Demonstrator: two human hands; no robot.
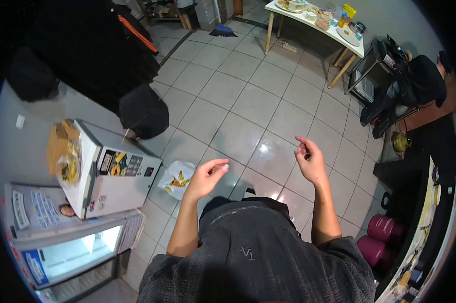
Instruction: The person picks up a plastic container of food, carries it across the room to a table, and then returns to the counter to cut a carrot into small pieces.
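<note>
My left hand point(206, 179) is raised in front of my body over the tiled floor point(248, 101). Its fingers curve forward, the thumb lies a little below them, and I see nothing held. Just left of that hand, lower down, stands a white-lined bin point(189, 168) with yellow and brown scraps inside. My right hand point(311, 162) hovers farther right, also above the tiles, touching nothing. Its index finger points up and outward while the other fingers bend loosely, apart from the thumb.
At left are a white chest freezer point(127, 184) carrying a paper bag point(61, 146), and a lit glass-door fridge point(81, 252). A white table point(334, 33) with food stands far back. A seated person point(422, 81) is at right, near maroon cylinders point(384, 230). A blue broom point(223, 31) lies behind.
</note>
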